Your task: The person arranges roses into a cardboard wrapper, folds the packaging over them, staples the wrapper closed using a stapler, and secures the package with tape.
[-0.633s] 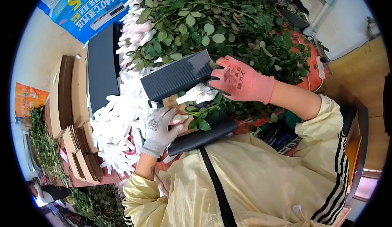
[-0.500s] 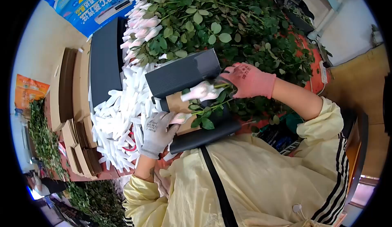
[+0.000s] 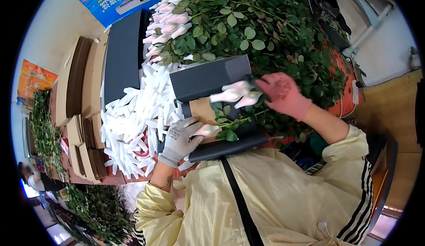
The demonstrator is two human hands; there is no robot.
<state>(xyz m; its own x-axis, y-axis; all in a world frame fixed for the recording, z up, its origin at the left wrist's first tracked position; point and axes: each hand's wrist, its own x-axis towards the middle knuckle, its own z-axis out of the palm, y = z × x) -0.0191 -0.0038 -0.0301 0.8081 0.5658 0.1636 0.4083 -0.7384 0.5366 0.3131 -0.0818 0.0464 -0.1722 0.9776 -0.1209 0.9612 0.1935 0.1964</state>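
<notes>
My left hand (image 3: 179, 142), in a grey glove, closes thumb and fingers around the sleeved end of a pale rose (image 3: 206, 130). That rose's leafy stem points right over a brown cardboard piece (image 3: 200, 108) with black edges. My right hand (image 3: 285, 96), in a pink glove and slightly blurred, grips the stems of a few roses (image 3: 239, 91) just below their heads. White net sleeves cover those pale pink heads, which point left in front of a black ribbed block (image 3: 210, 77). The right fingertips are partly hidden by motion and leaves.
White sleeves (image 3: 137, 126) lie heaped on the left. A large pile of leafy rose stems (image 3: 256, 29) fills the back, sleeved heads (image 3: 170, 22) leftward. Cardboard sheets (image 3: 73, 82) and a black panel (image 3: 124, 55) stand at left. A person (image 3: 35, 179) is at far left.
The view has shifted slightly. The roses in my right hand have turned and now sit higher beside the black block. My left hand stays at the single rose.
</notes>
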